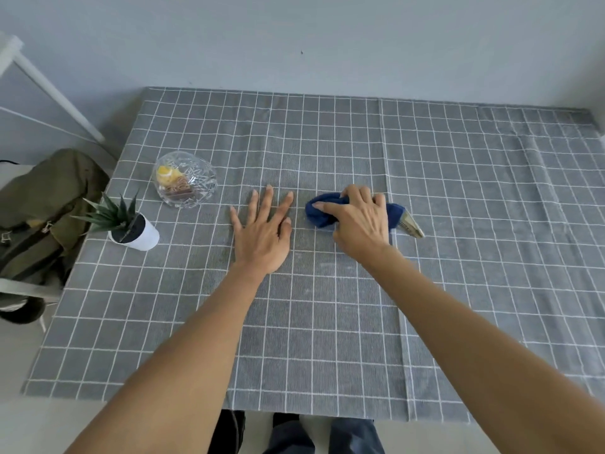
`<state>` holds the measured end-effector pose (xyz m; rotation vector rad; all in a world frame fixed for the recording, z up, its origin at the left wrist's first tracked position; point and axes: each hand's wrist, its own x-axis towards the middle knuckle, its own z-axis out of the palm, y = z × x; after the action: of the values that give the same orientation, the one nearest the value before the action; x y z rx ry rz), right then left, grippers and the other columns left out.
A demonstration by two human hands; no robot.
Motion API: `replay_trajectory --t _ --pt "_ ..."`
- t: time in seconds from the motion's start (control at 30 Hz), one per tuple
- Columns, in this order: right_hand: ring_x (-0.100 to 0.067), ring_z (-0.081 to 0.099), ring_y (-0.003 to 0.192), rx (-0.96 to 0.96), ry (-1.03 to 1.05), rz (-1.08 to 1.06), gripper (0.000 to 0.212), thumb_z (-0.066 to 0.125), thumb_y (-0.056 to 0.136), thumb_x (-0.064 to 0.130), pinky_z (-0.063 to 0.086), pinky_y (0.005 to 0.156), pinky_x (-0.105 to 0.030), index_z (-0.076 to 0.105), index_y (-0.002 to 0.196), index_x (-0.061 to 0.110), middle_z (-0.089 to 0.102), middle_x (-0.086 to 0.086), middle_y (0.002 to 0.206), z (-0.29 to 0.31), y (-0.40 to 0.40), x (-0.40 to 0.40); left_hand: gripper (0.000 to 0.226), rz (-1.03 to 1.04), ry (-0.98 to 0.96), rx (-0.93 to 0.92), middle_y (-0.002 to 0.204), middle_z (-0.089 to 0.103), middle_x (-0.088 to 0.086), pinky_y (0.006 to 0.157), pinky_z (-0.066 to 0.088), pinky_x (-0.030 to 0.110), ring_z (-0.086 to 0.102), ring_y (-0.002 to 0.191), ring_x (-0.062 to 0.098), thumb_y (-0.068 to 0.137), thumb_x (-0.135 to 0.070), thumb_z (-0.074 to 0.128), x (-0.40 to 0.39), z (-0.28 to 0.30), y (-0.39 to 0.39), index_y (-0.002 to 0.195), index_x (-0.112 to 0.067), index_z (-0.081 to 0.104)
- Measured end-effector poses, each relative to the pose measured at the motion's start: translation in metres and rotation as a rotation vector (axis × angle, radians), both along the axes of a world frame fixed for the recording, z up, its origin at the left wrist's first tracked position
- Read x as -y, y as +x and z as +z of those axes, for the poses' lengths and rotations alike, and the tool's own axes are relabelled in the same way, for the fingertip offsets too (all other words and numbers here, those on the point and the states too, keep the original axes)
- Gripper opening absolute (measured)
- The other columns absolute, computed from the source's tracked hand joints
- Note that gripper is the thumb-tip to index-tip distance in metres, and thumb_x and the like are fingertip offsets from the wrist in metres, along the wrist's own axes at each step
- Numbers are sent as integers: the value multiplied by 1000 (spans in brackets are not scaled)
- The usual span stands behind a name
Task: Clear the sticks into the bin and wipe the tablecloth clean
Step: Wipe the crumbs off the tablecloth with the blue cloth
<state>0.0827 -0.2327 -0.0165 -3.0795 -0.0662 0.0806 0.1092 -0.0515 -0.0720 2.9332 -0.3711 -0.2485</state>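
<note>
A grey tablecloth with a white grid covers the table. My right hand grips a bunched blue cloth and holds it down on the tablecloth near the middle; a pale label sticks out of the cloth on its right side. My left hand lies flat on the tablecloth just left of the cloth, fingers spread and straight. No sticks and no bin are in view.
A cut-glass bowl with yellow and brown pieces stands at the left. A small spiky plant in a white pot sits near the left edge. Beyond that edge an olive bag rests on a chair.
</note>
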Motion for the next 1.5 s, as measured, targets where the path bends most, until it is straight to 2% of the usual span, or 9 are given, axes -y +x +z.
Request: replay_trajectory --t 0.13,0.3,0.53,0.77,1.1,1.3,1.5 --pt "-24 39 106 -30 -14 20 55 54 85 24 25 86 -36 44 134 47 42 -2 120 -9 -3 -10 50 4 -16 -5 159 -14 -5 113 -11 60 -17 146 19 101 -38 14 -1 -1 1 148 -43 -3" --pt "-22 38 107 -33 -10 -33 55 56 83 21 23 86 -35 48 131 46 42 0 122 -14 -25 18 51 -2 -11 -1 159 -16 -5 111 -13 59 -18 145 19 102 -36 15 -1 0 1 148 -43 -6" --pt "-24 38 107 -12 -31 -76 44 55 87 27 24 85 -36 53 126 46 44 -1 119 2 -17 16 50 -16 -3 -45 158 -19 -5 111 -14 58 -20 144 19 102 -37 12 -2 2 3 145 -43 -13" --pt "-25 38 107 -6 15 55 48 51 88 24 24 84 -36 49 130 47 43 -2 119 -6 -5 -24 50 -16 2 -9 159 -16 -5 112 -14 55 -17 145 19 102 -36 11 -3 1 2 149 -40 -7" --pt "-22 37 108 -29 -45 75 54 58 86 31 26 88 -36 42 134 49 41 -1 121 -9 -24 -13 51 -3 9 -11 158 -17 -5 112 -13 55 -18 145 18 102 -34 12 -2 1 2 148 -40 -11" --pt "-22 38 107 -44 -18 36 45 60 84 33 25 87 -35 52 126 48 43 1 120 -5 -29 -3 51 6 10 -23 158 -19 -6 113 -13 55 -18 145 18 102 -35 10 -2 1 3 147 -40 -12" --pt "-23 42 101 -42 8 -46 45 59 81 23 20 79 -34 59 119 47 48 0 114 -7 -53 30 50 -24 -7 -53 157 -20 -6 111 -16 53 -20 144 18 103 -36 9 -3 3 5 147 -40 -13"
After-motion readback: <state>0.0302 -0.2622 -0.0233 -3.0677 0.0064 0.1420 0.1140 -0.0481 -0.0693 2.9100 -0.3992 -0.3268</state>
